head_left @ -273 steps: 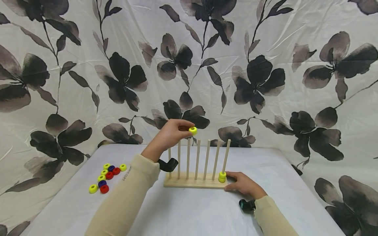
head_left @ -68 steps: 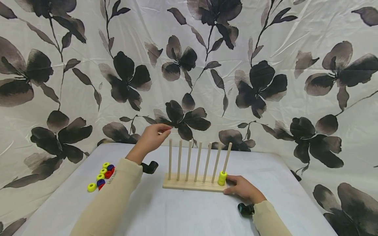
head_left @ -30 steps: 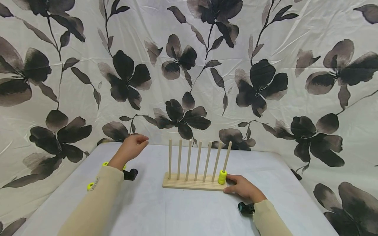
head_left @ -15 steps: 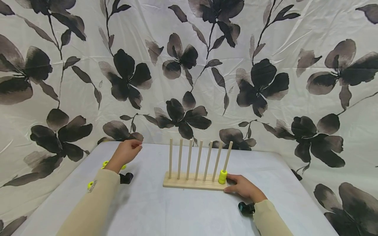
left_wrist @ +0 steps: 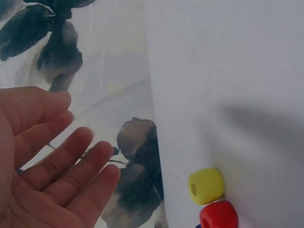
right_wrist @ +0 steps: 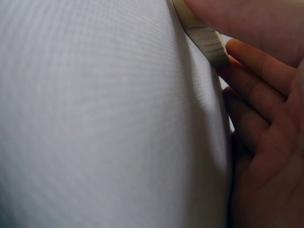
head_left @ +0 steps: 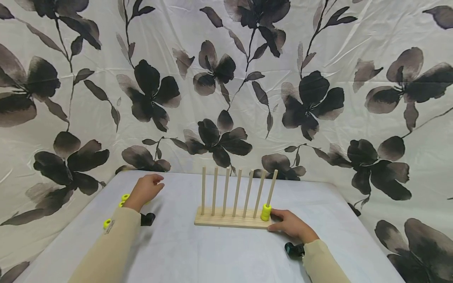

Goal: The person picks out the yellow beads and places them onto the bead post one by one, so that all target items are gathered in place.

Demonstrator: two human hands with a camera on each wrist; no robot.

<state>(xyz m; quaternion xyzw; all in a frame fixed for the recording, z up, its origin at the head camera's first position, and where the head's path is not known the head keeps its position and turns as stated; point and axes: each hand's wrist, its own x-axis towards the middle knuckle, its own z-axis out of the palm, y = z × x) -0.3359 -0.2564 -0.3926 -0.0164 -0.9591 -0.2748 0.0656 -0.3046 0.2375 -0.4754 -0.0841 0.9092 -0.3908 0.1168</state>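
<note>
My left hand [head_left: 144,192] hovers over the left side of the table with loosely bent fingers and nothing in them. Below it, the left wrist view shows a yellow bead [left_wrist: 206,185] touching a red bead [left_wrist: 218,216], with a sliver of blue beside them. My right hand [head_left: 291,225] grips the right end of a wooden peg rack [head_left: 230,222], thumb in front and fingers behind. The rack's end [right_wrist: 209,45] shows between thumb and fingers in the right wrist view. Yellow beads [head_left: 266,212] are stacked on the rightmost peg; the other pegs are bare.
More yellow beads [head_left: 107,223] lie at the left of the white-covered table [head_left: 219,255], partly hidden behind my left forearm and sleeve. A floral cloth [head_left: 226,78] hangs behind the table's far edge.
A yellow bead that my left hand held above the rack earlier has joined the stack on the rightmost peg. The empty left hand has moved left and down over the loose beads.
</note>
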